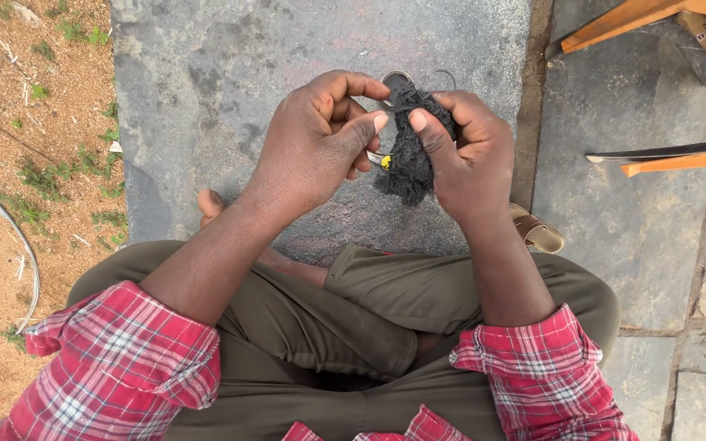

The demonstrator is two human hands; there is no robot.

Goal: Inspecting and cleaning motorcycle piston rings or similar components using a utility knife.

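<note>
While the right hand (pixel 471 155) has its grip clamped on a dark, frayed bundle of yarn (pixel 410 147), thumb pressed against its front, the left hand (pixel 316 139) pinches its fingers together just beside it, touching the bundle's edge near a small yellow bead (pixel 386 162). Below the grip lie crossed legs in olive trousers (pixel 353 327) and red plaid sleeves (pixel 124 359). Beneath is a grey stone slab (pixel 230 73); right of the grip, a sandal (pixel 537 231).

Soft, bright daylight fills the picture. There are no strong shadows and no glare. Everything looks sharp and clear. The edges bend outward a little.
</note>
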